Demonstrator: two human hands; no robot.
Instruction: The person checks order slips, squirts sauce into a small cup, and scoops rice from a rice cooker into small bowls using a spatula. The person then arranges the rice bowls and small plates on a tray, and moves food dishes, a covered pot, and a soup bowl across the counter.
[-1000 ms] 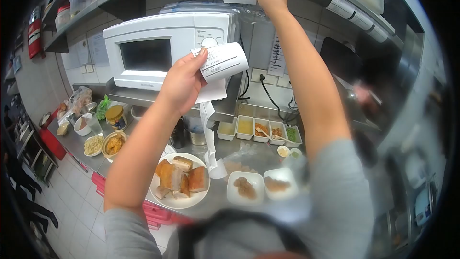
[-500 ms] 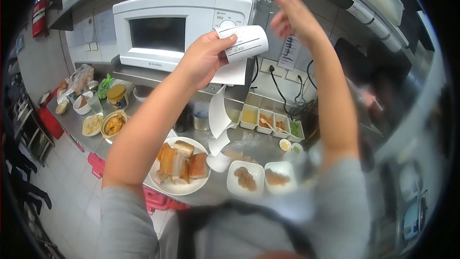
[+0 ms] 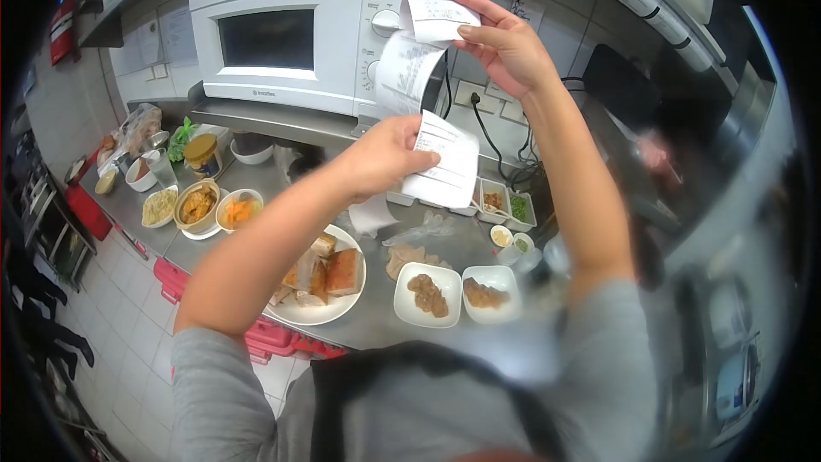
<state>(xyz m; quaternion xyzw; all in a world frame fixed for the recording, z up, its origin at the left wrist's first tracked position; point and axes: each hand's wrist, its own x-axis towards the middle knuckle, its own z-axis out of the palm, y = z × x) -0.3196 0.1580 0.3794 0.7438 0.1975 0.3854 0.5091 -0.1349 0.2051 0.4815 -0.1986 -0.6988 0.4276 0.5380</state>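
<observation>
A long strip of printed receipt paper [image 3: 409, 73] curls between my hands in front of the microwave [image 3: 265, 38]. My left hand [image 3: 389, 158] pinches its lower part, thumb on the printed side. Higher up and to the right, my right hand [image 3: 509, 47] grips the upper end between thumb and fingers. A further white paper length [image 3: 372, 216] hangs below my left wrist above the counter. Beneath my left forearm, a round white plate [image 3: 329, 312] bears chunks of browned, crisp-skinned meat [image 3: 345, 272], partly hidden by the arm.
Two square white bowls [image 3: 428, 318] of brown meat pieces stand on the steel counter [image 3: 376, 325]. Behind them are small trays of toppings [image 3: 520, 210]. Left lie several food bowls [image 3: 198, 205] and a yellow-lidded jar [image 3: 203, 154]. Black cables [image 3: 492, 141] hang by the wall.
My right hand, empty before, now holds the upper end of the receipt paper. My left hand has moved down, and the strip is stretched between both hands.
</observation>
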